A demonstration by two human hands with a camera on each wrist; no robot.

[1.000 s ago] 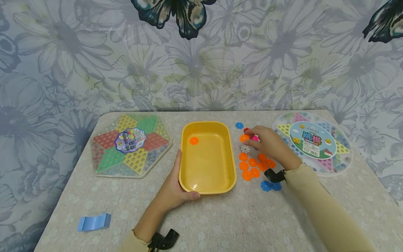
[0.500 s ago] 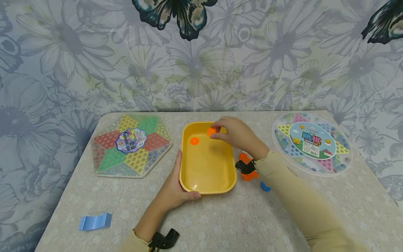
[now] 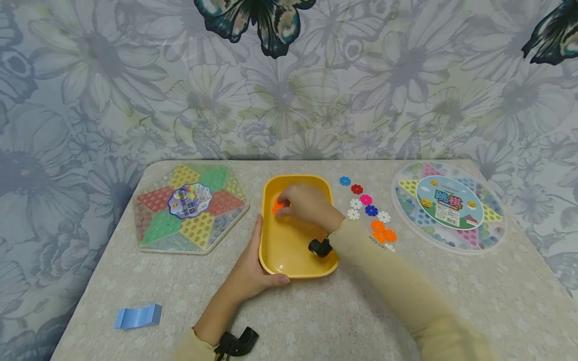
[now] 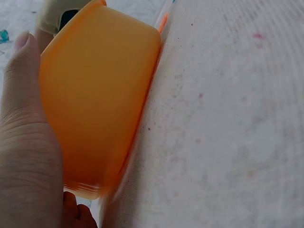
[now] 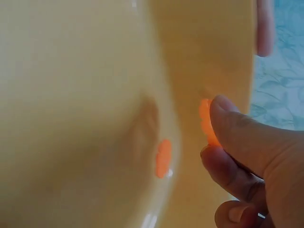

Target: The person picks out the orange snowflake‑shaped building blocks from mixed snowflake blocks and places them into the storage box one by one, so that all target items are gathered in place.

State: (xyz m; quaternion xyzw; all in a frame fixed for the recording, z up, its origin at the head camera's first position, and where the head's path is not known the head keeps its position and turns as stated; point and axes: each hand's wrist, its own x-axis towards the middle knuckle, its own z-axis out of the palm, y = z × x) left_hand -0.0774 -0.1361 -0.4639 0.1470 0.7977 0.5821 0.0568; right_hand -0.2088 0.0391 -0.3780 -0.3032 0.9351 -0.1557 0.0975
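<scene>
A yellow rounded-rectangular plastic tray (image 3: 284, 248) sits at the centre of the head view, its long axis running from top to bottom of the frame. The left hand (image 3: 253, 268) grips its lower-left corner, thumb along the bottom rim. Over the tray's upper left, the right hand (image 3: 304, 200) pinches a small notched orange disc (image 5: 207, 121), seen edge-on and near vertical in the right wrist view. A second orange disc (image 5: 163, 158) lies inside the tray, near that view's centre.

Central butterfly (image 3: 276, 30) was cut by head view's top edge; right hand (image 3: 307, 201) hid part of yellow tray (image 3: 289, 255); purple label (image 3: 190, 201) proved unreadably small.
</scene>
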